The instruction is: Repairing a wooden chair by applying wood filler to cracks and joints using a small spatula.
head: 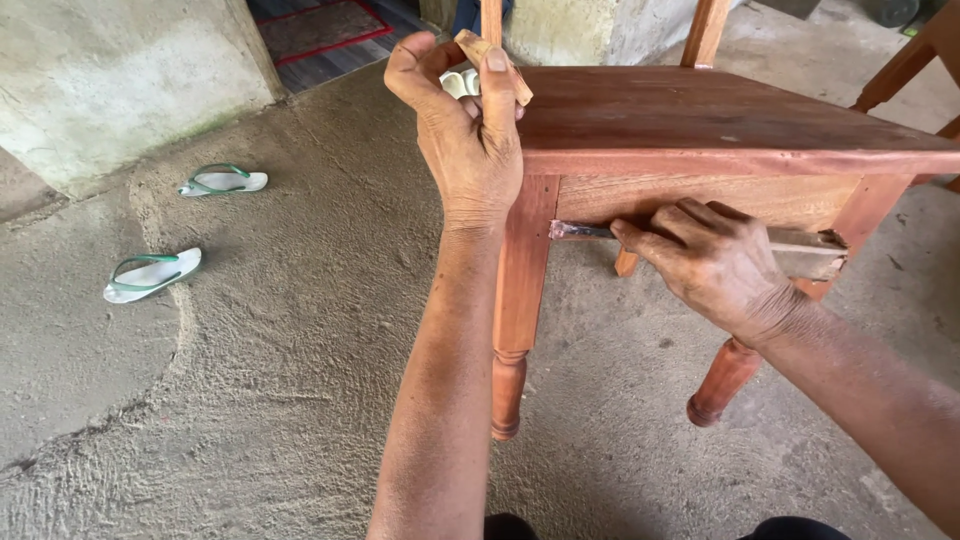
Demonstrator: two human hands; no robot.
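The left hand (468,140) pinches a small wooden piece (495,62) at the near-left corner of the red-brown chair (720,115). The right hand (715,262), fingers curled, grasps a flat-bladed tool (800,250) against the seat rail. The work appears to be scraping or coating; the stroke needs steady pressure along the rail.

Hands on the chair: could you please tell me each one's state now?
Left hand: closed on a small wooden piece.
Right hand: closed on a flat tool.

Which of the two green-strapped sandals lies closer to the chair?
The upper sandal, beside the concrete wall, lies closer to the chair; the lower sandal lies farther left.
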